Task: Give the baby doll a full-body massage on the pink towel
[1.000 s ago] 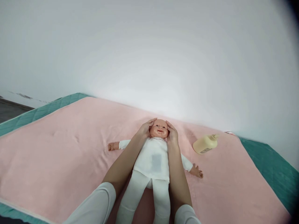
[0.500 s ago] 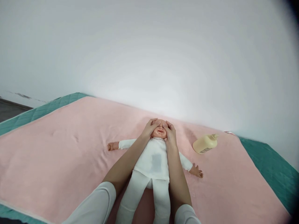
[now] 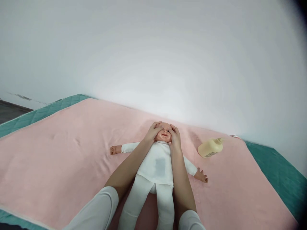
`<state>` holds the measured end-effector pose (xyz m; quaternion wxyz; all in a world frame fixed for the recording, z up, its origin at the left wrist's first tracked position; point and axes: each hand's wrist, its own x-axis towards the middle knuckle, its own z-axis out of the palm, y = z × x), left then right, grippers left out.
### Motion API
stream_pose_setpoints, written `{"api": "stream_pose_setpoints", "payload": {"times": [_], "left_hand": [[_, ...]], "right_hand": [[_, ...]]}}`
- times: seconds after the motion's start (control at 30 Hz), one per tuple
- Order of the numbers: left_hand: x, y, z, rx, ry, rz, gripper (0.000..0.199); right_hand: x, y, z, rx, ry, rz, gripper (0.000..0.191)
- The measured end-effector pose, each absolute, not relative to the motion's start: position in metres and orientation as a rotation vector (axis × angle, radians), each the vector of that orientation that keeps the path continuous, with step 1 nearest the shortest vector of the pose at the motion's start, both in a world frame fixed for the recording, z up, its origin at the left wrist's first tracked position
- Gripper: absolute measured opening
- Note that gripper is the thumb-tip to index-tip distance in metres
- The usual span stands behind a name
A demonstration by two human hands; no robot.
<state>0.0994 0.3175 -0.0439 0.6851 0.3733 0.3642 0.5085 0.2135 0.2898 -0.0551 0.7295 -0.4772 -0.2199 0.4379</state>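
Note:
A baby doll [image 3: 157, 164] in a white top and white trousers lies on its back, its arms stretched out to both sides. My left hand [image 3: 153, 130] cups one side of the doll's head, fingers bent round it and thumb across the brow. On the other side my right hand [image 3: 176, 134] wraps the head the same way, its thumb resting near the eye. Between the thumbs the doll's forehead, nose and mouth show. A grey rectangular patch marks the chest of the top. The sides of the head are hidden under my palms.
A pale yellow pump bottle [image 3: 210, 148] lies tilted to the right of the doll. Under everything spreads a pink blanket [image 3: 59, 153], over a green quilted mat [image 3: 271, 159] that shows at the edges. Behind rises a white wall [image 3: 153, 57].
My thumbs have shifted slightly up and outward on the doll's brow, uncovering more around the eyes. Both hands stay on the head; the bottle lies as before.

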Motion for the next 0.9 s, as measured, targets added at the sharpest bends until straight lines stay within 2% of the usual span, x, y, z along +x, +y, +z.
{"api": "stream_pose_setpoints", "payload": {"times": [0.33, 0.9], "left_hand": [[0.0983, 0.3208, -0.045, 0.77, 0.749, 1.125, 0.033], [0.0978, 0.3206, -0.0371, 0.666, 0.841, 1.103, 0.029]], "right_hand": [[0.2167, 0.2893, -0.0511, -1.001, -0.431, 1.02, 0.03], [0.2179, 0.2901, -0.0489, -1.009, -0.372, 1.023, 0.026]]}}
